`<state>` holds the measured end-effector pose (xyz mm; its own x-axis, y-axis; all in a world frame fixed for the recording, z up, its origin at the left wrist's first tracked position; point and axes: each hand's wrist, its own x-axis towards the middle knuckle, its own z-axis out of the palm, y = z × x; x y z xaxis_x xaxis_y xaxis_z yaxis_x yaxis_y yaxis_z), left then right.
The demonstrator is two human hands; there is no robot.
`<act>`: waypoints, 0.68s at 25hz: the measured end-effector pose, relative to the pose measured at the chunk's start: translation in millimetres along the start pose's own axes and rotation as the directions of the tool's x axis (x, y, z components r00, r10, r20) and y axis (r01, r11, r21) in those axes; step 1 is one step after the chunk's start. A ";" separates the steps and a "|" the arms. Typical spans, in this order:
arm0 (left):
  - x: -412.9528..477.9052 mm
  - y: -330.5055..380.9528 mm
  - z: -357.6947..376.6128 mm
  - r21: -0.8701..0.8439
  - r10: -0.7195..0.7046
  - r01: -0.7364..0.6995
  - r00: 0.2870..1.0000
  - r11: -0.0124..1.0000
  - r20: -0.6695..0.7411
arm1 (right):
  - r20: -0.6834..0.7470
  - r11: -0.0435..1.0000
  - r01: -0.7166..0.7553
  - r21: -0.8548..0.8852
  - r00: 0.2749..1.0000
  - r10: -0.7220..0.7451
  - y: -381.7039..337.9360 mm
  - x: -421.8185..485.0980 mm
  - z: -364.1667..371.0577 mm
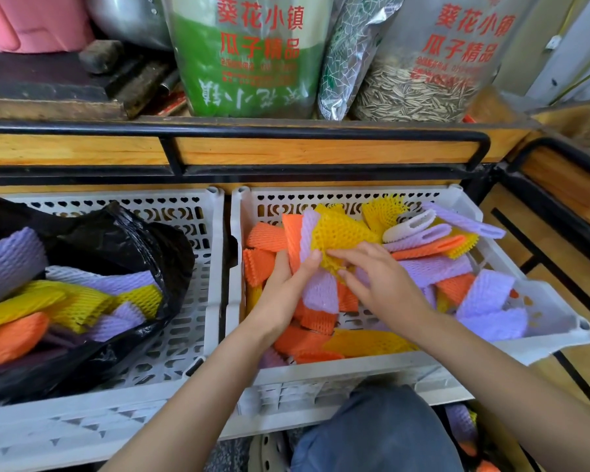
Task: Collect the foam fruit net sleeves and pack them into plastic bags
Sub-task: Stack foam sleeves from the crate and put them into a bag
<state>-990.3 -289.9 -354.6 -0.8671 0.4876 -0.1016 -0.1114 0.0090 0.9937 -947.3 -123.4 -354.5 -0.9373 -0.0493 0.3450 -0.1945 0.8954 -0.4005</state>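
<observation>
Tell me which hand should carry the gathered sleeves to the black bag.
Left, probably. The left hand grips the bunch of sleeves, and the black bag is on that side, in the left crate. The right hand only rests fingers on the bunch and would have to reach across.

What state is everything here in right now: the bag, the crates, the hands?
black bag, open, partly filled with sleeves.
left crate, holds the black bag.
right crate, holds loose sleeves in a jumble.
left hand, grips a bunch of sleeves.
right hand, fingers touch that bunch.
</observation>
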 end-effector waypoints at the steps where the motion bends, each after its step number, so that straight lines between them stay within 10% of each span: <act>1: 0.9 -0.2 -0.6 0.007 0.016 -0.016 1.000 1.000 -0.009 | 0.013 1.000 0.017 0.005 1.000 -0.017 1.3 1.2 -0.4; 5: 10.6 -7.3 -4.9 0.129 0.108 -0.085 0.977 0.988 -0.184 | 0.140 0.982 0.048 0.181 0.987 -0.074 4.9 -3.1 -6.6; 9: 16.5 -12.4 -9.8 0.141 0.095 -0.056 0.953 0.988 -0.287 | 0.289 0.926 -0.260 0.273 0.940 0.179 27.7 -13.3 -8.9; 14: 17.7 -12.4 -10.8 0.206 0.132 -0.053 0.909 0.977 -0.394 | 0.795 0.874 -0.441 -0.206 0.445 0.412 53.7 -28.7 1.4; 17: 15.8 -10.9 -11.5 0.275 0.181 -0.048 0.857 0.960 -0.483 | 0.759 0.866 -0.458 -0.201 0.487 0.433 51.3 -27.8 -8.3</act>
<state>-1008.4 -292.3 -367.6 -0.9975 -0.0023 0.0702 0.0679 0.2255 0.9719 -928.9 -72.5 -377.6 -0.7597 0.0282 -0.6496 0.3187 0.8870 -0.3342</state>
